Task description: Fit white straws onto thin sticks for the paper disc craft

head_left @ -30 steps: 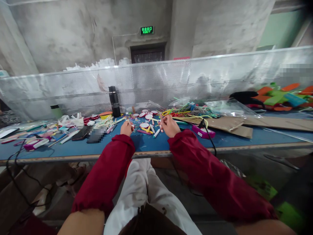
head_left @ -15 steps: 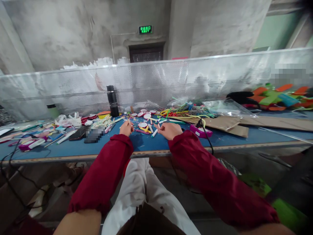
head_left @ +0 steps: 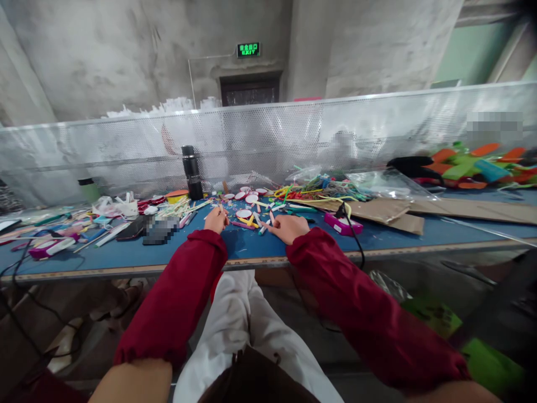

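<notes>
Person's in matching dk red sleeves: L sleeve (head_left: 170, 305) at 7–8 o'clock, R sleeve (head_left: 361, 296) at 4–5. Both plain, loose, wrinkled cloth w/ slight sheen, gathered at wrist & upper end. L hand (head_left: 217, 220) & R hand (head_left: 291, 226) bare. Off-wht trousers (head_left: 230, 305) at 6 o'clock, baggy, creased. Lower down, also 6 o'clock, dk brown garment (head_left: 255, 380), type unclear.

A slim pale pink stick (head_left: 272, 216) tilts steeply at the right grip (head_left: 291, 226), back from the front edge of the surface (head_left: 251, 248). Just beside it, a white pen (head_left: 263, 228) lies slanted, its teal end toward that edge. Anything in the left grip (head_left: 216, 219) is too small to tell.
</notes>
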A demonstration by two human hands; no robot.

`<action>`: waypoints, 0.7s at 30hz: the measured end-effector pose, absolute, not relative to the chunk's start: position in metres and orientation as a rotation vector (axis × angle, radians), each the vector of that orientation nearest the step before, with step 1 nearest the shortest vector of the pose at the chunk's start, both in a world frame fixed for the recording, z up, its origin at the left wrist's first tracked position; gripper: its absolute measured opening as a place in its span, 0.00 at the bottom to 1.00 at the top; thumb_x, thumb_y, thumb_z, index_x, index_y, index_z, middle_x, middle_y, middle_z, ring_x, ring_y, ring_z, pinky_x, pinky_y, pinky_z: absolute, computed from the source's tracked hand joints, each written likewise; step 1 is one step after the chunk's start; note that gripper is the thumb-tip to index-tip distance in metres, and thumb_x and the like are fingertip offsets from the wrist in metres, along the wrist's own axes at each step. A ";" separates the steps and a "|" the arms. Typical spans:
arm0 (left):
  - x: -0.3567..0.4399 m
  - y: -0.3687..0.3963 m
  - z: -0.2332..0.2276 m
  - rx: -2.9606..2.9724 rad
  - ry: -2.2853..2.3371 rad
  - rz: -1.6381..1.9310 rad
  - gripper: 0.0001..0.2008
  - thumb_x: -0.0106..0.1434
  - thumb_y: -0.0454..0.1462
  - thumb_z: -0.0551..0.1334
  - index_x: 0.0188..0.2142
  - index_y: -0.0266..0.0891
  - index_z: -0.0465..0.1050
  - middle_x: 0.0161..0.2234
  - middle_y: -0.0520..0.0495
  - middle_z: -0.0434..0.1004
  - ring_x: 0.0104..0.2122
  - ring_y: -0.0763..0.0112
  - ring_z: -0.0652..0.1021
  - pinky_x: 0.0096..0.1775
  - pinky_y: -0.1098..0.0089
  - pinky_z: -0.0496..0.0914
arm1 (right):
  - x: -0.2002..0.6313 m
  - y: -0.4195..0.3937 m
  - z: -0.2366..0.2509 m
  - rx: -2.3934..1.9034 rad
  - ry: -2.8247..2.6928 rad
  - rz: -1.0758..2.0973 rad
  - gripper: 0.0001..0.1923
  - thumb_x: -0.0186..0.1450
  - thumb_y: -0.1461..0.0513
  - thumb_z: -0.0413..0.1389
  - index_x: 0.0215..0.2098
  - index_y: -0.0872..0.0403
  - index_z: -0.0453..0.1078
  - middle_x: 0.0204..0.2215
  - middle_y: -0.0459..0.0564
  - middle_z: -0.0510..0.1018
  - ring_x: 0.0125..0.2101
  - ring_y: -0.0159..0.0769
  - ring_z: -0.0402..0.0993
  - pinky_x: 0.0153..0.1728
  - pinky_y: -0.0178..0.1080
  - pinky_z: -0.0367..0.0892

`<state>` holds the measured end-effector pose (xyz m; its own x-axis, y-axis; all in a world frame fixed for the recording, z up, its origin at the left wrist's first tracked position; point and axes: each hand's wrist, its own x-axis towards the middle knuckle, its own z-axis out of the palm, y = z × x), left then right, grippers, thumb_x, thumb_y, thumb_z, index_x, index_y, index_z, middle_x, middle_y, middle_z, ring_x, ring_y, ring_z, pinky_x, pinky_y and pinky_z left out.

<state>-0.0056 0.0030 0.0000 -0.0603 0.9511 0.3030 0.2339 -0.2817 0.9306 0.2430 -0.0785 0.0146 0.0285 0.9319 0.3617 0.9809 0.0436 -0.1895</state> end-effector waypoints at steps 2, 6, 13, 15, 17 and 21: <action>-0.006 0.002 0.001 1.559 1.302 1.385 0.04 0.65 0.32 0.57 0.33 0.41 0.66 0.17 0.55 0.69 0.16 0.72 0.66 0.22 0.73 0.58 | 0.244 -0.079 0.014 -1.913 -1.919 -0.187 0.26 0.69 0.40 0.55 0.30 0.50 0.79 0.34 0.54 0.86 0.38 0.44 0.80 0.42 0.43 0.63; -0.005 0.000 0.002 1.556 1.318 1.379 0.05 0.65 0.31 0.56 0.33 0.41 0.67 0.17 0.54 0.69 0.16 0.71 0.67 0.23 0.72 0.60 | 0.242 -0.077 0.017 -1.786 -1.880 -0.269 0.17 0.69 0.46 0.59 0.35 0.49 0.79 0.38 0.52 0.86 0.42 0.45 0.79 0.42 0.42 0.61; -0.006 0.001 0.004 1.550 1.346 1.407 0.07 0.66 0.30 0.55 0.32 0.41 0.66 0.17 0.54 0.69 0.16 0.72 0.66 0.23 0.72 0.59 | 0.186 -0.057 0.031 -1.592 -2.162 -0.471 0.15 0.72 0.53 0.54 0.42 0.47 0.83 0.46 0.54 0.84 0.51 0.47 0.73 0.50 0.46 0.59; -0.006 0.002 0.004 1.551 1.352 1.418 0.08 0.67 0.30 0.54 0.32 0.41 0.65 0.17 0.55 0.68 0.16 0.72 0.66 0.22 0.72 0.59 | 0.168 -0.048 0.032 -1.639 -2.254 -0.568 0.16 0.73 0.54 0.52 0.45 0.48 0.82 0.48 0.56 0.83 0.53 0.50 0.71 0.52 0.49 0.58; -0.007 0.002 0.004 1.558 1.352 1.429 0.08 0.68 0.31 0.54 0.32 0.41 0.66 0.17 0.55 0.69 0.16 0.72 0.66 0.22 0.72 0.59 | 0.156 -0.040 0.031 -1.659 -2.293 -0.597 0.16 0.71 0.54 0.54 0.45 0.50 0.82 0.50 0.58 0.81 0.55 0.52 0.68 0.55 0.51 0.57; -0.005 0.001 0.005 1.573 1.327 1.456 0.09 0.70 0.32 0.54 0.32 0.41 0.66 0.18 0.54 0.70 0.16 0.72 0.66 0.23 0.72 0.59 | 0.145 -0.031 0.025 -1.688 -2.341 -0.591 0.14 0.70 0.59 0.55 0.47 0.54 0.81 0.51 0.60 0.82 0.55 0.51 0.70 0.57 0.51 0.58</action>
<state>-0.0053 0.0007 0.0052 -0.1076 0.9314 0.3476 0.2594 -0.3113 0.9142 0.1453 -0.0308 0.0255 -0.3304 0.8629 0.3825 0.9410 0.2698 0.2041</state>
